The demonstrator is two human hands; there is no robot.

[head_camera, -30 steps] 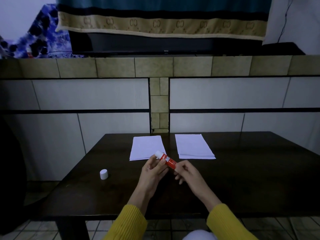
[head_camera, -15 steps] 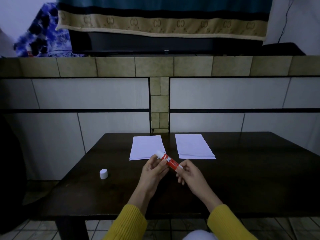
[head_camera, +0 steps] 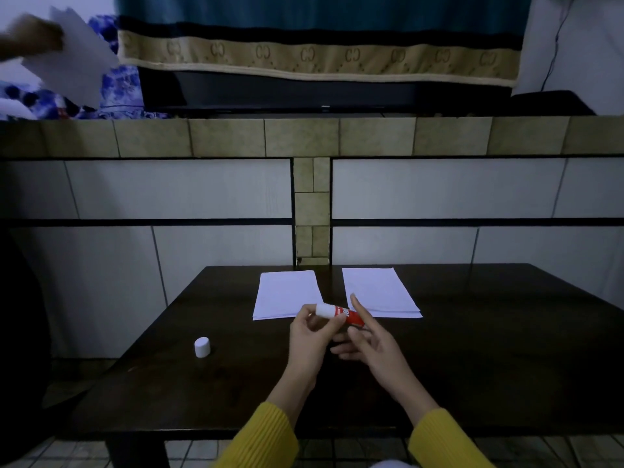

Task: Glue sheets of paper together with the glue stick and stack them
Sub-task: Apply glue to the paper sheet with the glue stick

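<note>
Holding glue stick [head_camera: 341, 314] in left hand [head_camera: 312, 336] grip, pinching it | right hand [head_camera: 369, 339] spread, touching red end | feeling light, hard, smooth | gripping red middle

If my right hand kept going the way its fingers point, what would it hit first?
Probably the glue stick that the left hand holds: the right hand points up-left, its fingers already at the red tube. Beyond lies the left paper sheet.

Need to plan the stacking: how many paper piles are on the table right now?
2. Left pile and right pile lie side by side at the table's far edge, beyond both hands. Sheets per pile cannot be told.
</note>
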